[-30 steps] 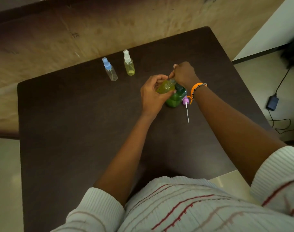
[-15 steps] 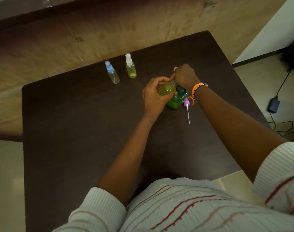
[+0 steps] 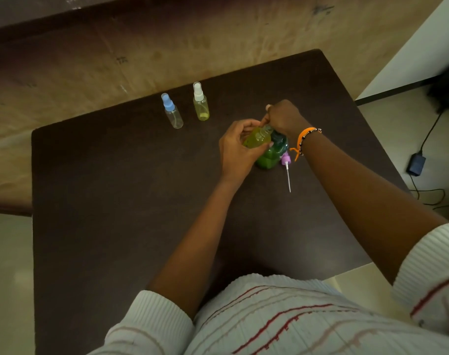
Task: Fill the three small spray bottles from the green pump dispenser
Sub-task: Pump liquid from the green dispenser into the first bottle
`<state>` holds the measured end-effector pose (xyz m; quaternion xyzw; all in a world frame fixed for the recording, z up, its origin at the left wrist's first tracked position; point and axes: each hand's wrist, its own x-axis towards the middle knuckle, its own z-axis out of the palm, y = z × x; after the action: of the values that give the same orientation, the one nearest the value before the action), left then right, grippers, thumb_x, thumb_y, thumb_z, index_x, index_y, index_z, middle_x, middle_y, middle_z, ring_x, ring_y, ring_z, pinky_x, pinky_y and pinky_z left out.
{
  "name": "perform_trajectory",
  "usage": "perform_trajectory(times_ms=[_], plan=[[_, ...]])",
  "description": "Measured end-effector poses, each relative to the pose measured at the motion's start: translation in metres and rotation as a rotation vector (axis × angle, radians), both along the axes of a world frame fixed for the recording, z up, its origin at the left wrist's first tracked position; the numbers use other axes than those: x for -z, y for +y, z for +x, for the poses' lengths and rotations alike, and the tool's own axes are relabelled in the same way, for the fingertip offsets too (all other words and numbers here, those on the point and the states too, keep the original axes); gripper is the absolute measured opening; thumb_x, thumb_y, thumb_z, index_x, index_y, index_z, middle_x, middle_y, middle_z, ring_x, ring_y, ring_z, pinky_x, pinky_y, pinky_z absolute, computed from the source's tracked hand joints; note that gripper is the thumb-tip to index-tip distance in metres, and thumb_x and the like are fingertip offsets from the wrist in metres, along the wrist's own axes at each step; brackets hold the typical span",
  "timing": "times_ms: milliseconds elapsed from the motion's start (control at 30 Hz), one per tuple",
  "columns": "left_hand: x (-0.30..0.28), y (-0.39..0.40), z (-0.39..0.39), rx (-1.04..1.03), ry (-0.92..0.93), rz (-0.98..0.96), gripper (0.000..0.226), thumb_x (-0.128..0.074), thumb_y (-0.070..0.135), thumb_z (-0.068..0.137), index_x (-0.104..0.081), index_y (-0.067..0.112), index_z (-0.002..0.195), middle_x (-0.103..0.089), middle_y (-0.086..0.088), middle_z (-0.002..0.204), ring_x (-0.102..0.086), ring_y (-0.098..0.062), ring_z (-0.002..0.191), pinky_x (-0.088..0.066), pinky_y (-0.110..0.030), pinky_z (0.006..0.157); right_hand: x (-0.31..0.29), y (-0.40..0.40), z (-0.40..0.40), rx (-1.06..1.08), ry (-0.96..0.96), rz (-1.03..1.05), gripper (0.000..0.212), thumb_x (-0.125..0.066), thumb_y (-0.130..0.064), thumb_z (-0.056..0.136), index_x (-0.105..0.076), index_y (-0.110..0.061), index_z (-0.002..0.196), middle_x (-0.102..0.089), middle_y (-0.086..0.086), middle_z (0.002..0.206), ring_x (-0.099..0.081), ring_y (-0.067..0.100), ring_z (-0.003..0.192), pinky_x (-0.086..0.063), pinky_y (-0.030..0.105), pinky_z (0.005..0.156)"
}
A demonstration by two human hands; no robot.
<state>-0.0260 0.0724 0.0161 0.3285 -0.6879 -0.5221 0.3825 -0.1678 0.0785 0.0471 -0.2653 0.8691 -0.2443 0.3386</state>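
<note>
Showing dark brown across the table (image 3: 116,201), with a blue-capped clear bottle (image 3: 172,111) and a white-capped pale yellow bottle (image 3: 200,103) standing on it. Glowing yellow-green in the held bottle (image 3: 256,137) against the deeper green dispenser (image 3: 273,155), beside a lilac spray cap (image 3: 285,159). Wearing an orange and black beaded bracelet (image 3: 304,139) and a white ribbed sweater (image 3: 282,316) striped in red and pink.

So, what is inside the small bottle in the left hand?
The small bottle in the left hand shows yellow-green liquid. Its neck, at the green dispenser, is covered by the right hand, so its level is hidden.
</note>
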Motion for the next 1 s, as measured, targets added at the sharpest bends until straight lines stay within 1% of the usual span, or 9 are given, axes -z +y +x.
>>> perform_trajectory(times_ms=[67,100,200,300,400,600,733,833,1000], plan=[[-0.0005,0.0006,-0.0001,-0.001,0.003,-0.006,0.043,-0.084,0.005,0.060,-0.063,0.011,0.097,-0.066,-0.006,0.096,-0.064,-0.011,0.088,-0.055,-0.029,0.080,-0.0007,0.0003,0.0011,-0.013,-0.016,0.004,0.035,-0.039,-0.014,0.099,-0.062,0.005,0.116,-0.060,0.022,0.124,-0.056,0.037,0.115,-0.047,0.036,0.095],[-0.0006,0.0009,-0.0007,-0.001,0.001,-0.011,0.043,-0.084,0.005,0.060,-0.063,0.011,0.097,-0.066,-0.005,0.096,-0.063,-0.010,0.087,-0.054,-0.028,0.079,-0.0014,0.0009,0.0007,0.022,-0.032,0.004,0.034,-0.039,-0.013,0.099,-0.062,0.005,0.117,-0.060,0.021,0.124,-0.056,0.037,0.116,-0.047,0.036,0.096],[0.0006,0.0005,-0.0007,0.000,-0.001,-0.005,0.043,-0.084,0.004,0.059,-0.064,0.009,0.096,-0.066,-0.005,0.096,-0.063,-0.010,0.087,-0.054,-0.028,0.079,0.0020,0.0017,0.0015,0.041,0.000,-0.041,0.037,-0.038,-0.018,0.098,-0.062,0.003,0.115,-0.063,0.020,0.119,-0.059,0.034,0.113,-0.048,0.034,0.093],[0.0013,0.0000,0.0007,0.003,-0.008,0.003,0.043,-0.084,0.004,0.059,-0.064,0.008,0.096,-0.066,-0.005,0.096,-0.063,-0.008,0.086,-0.055,-0.028,0.079,0.0020,-0.0001,0.0045,0.068,-0.025,-0.104,0.040,-0.039,-0.028,0.097,-0.065,0.001,0.107,-0.066,0.021,0.113,-0.062,0.034,0.107,-0.049,0.041,0.096],[0.0013,0.0001,0.0014,0.009,-0.003,-0.005,0.043,-0.084,0.005,0.059,-0.063,0.011,0.096,-0.065,-0.004,0.096,-0.063,-0.007,0.086,-0.054,-0.028,0.079,-0.0009,0.0007,0.0043,0.046,-0.033,-0.059,0.043,-0.035,-0.027,0.100,-0.063,0.003,0.114,-0.063,0.021,0.119,-0.059,0.034,0.111,-0.047,0.037,0.095],[0.0016,-0.0001,0.0014,0.015,0.008,-0.021,0.043,-0.084,0.007,0.059,-0.063,0.011,0.097,-0.064,-0.004,0.097,-0.064,-0.014,0.090,-0.056,-0.036,0.081,0.0013,-0.0002,-0.0014,-0.002,-0.071,-0.051,0.045,-0.034,-0.029,0.100,-0.064,0.003,0.106,-0.066,0.015,0.112,-0.060,0.027,0.104,-0.044,0.033,0.089],[0.0015,0.0015,0.0002,0.016,0.008,-0.006,0.043,-0.084,0.006,0.060,-0.063,0.010,0.097,-0.064,-0.004,0.097,-0.063,-0.012,0.090,-0.055,-0.034,0.081,0.0062,0.0002,-0.0008,0.062,-0.042,-0.084,0.043,-0.038,-0.029,0.099,-0.066,0.002,0.107,-0.067,0.020,0.114,-0.060,0.033,0.108,-0.046,0.036,0.094],[0.0031,0.0013,0.0001,0.022,0.007,-0.013,0.043,-0.084,0.005,0.061,-0.063,0.008,0.098,-0.063,-0.002,0.096,-0.062,-0.011,0.090,-0.055,-0.032,0.081,0.0052,0.0013,0.0011,0.106,-0.026,-0.139,0.044,-0.040,-0.032,0.097,-0.067,0.002,0.103,-0.068,0.022,0.108,-0.063,0.033,0.103,-0.048,0.041,0.096],[0.0029,0.0007,0.0027,0.016,0.001,-0.021,0.042,-0.084,0.006,0.060,-0.063,0.013,0.096,-0.064,-0.003,0.096,-0.063,-0.012,0.089,-0.056,-0.037,0.081,0.0062,0.0026,0.0042,0.108,0.011,-0.175,0.047,-0.038,-0.035,0.096,-0.067,0.002,0.102,-0.066,0.024,0.108,-0.062,0.038,0.102,-0.048,0.044,0.094]])
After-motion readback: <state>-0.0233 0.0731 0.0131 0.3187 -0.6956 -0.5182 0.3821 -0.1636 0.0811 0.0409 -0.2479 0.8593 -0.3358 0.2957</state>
